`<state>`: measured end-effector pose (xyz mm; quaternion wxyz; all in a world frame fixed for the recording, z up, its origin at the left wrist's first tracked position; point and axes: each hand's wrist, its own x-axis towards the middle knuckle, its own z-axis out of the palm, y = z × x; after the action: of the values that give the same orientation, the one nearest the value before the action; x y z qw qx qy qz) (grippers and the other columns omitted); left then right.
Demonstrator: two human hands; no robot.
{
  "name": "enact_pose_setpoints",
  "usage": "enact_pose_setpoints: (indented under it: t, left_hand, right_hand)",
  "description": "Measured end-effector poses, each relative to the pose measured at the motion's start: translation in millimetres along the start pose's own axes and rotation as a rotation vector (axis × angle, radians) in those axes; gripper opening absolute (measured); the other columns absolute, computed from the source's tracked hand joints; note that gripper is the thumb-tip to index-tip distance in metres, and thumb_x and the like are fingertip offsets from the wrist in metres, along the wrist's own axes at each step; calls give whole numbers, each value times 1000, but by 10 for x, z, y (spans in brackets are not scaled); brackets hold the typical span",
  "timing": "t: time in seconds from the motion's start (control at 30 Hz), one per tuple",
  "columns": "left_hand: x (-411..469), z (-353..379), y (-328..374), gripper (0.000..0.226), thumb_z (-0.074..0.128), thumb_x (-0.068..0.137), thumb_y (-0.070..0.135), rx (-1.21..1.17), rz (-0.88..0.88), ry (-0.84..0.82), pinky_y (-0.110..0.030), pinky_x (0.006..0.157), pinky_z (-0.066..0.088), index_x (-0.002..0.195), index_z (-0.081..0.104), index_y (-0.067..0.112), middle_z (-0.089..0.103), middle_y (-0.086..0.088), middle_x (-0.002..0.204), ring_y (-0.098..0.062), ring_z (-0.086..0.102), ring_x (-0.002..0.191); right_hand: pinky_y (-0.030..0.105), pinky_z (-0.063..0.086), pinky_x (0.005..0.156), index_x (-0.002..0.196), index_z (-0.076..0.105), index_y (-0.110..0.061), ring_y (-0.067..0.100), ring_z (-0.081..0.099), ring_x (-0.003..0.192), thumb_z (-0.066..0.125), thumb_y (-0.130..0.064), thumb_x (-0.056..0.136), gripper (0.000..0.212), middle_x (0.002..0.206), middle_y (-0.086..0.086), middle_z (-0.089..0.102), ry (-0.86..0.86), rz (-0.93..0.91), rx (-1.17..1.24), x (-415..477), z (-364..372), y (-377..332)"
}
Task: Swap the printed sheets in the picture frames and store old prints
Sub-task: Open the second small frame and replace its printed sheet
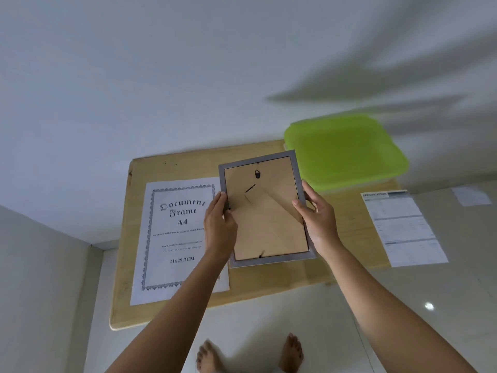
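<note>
A grey picture frame (265, 208) is held above the wooden table (349, 232), its brown backing board with stand and hanger facing me. My left hand (219, 227) grips its left edge, and my right hand (318, 219) grips its right edge. A white printed sheet reading "Document Frame A4" (177, 238) lies flat on the table to the left of the frame. Another printed sheet headed "Specification" (403, 227) lies at the table's right end, overhanging the edge. The frame's front side is hidden.
A lime-green lidded plastic box (347, 152) stands at the table's back right, against the white wall. The small table sits low on a pale tiled floor (376, 305). A wall corner is on the left. My bare feet (250, 354) show below.
</note>
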<state>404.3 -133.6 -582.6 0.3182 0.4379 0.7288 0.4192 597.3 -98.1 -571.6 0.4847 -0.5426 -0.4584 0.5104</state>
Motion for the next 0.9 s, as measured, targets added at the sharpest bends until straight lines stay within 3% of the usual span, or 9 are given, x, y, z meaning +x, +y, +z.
enact_pose_setpoints:
  t: [0.1, 0.17, 0.3, 0.37, 0.43, 0.53, 0.67, 0.83, 0.9]
  left_hand:
    - [157, -181, 399, 43, 40, 95, 5, 29, 79, -42, -33, 112, 31, 138, 41, 8, 40, -6, 145, -17, 34, 135]
    - [267, -277, 740, 44, 39, 97, 11, 35, 137, -45, -31, 113, 26, 141, 37, 10, 33, -6, 149, -18, 29, 137]
    - [360, -471, 1516, 44, 35, 100, 22, -58, 344, -27, -28, 110, 27, 143, 32, 16, 37, -3, 147, -15, 32, 136]
    - [352, -524, 1825, 45, 35, 100, 27, -96, 448, -46, -22, 97, 33, 145, 28, 21, 42, -2, 143, -16, 44, 124]
    - [338, -568, 2038, 49, 35, 100, 31, -142, 496, -88, -32, 89, 39, 147, 21, 27, 47, -10, 138, -27, 51, 115]
    - [370, -625, 2175, 58, 39, 97, 39, -216, 489, -93, -34, 79, 43, 148, 13, 29, 57, -19, 117, -30, 57, 101]
    - [425, -721, 2162, 65, 50, 95, 30, -353, 471, -40, -36, 87, 47, 148, 13, 27, 51, 14, 91, -2, 52, 84]
    - [517, -884, 2086, 57, 46, 96, 16, -426, 454, 13, -34, 76, 49, 147, 20, 22, 48, 19, 83, -16, 54, 82]
    - [548, -958, 2024, 54, 44, 97, 14, -424, 462, 50, -27, 77, 49, 146, 24, 19, 49, 19, 82, -10, 55, 81]
  right_hand:
    - [-1, 39, 84, 132, 46, -5, -25, 48, 92, 59, 3, 85, 49, 130, -6, 49, 16, -117, 51, 76, 69, -419]
    - [2, 41, 82, 130, 51, -9, -18, 46, 77, 62, 0, 85, 47, 109, -13, 61, 13, -184, 67, 133, 147, -645]
    - [6, 30, 50, 122, 55, -19, -3, 33, 47, 63, 1, 84, 44, 60, -22, 57, 71, -406, 18, 182, 355, -1089]
    - [4, 34, 51, 123, 54, -12, -7, 43, 45, 61, 4, 84, 43, 73, -15, 64, 115, -523, -28, 154, 470, -1267]
    - [3, 38, 56, 121, 56, -11, -13, 50, 53, 61, 5, 84, 41, 93, -2, 68, 159, -646, -139, 100, 575, -1399]
    - [9, 49, 70, 120, 59, -13, -8, 63, 80, 62, 0, 83, 40, 107, 3, 69, 244, -888, -368, 103, 665, -1420]
    - [22, 54, 73, 122, 61, -14, 8, 67, 93, 58, -7, 86, 37, 115, -4, 66, 250, -1068, -571, 86, 743, -1438]
    - [23, 53, 80, 130, 53, -13, 8, 64, 103, 51, -14, 92, 38, 123, -1, 63, 141, -1095, -621, 35, 945, -1420]
    - [28, 51, 90, 132, 50, -10, 9, 58, 115, 50, -14, 93, 39, 130, 2, 58, 51, -1088, -595, 4, 1051, -1330]
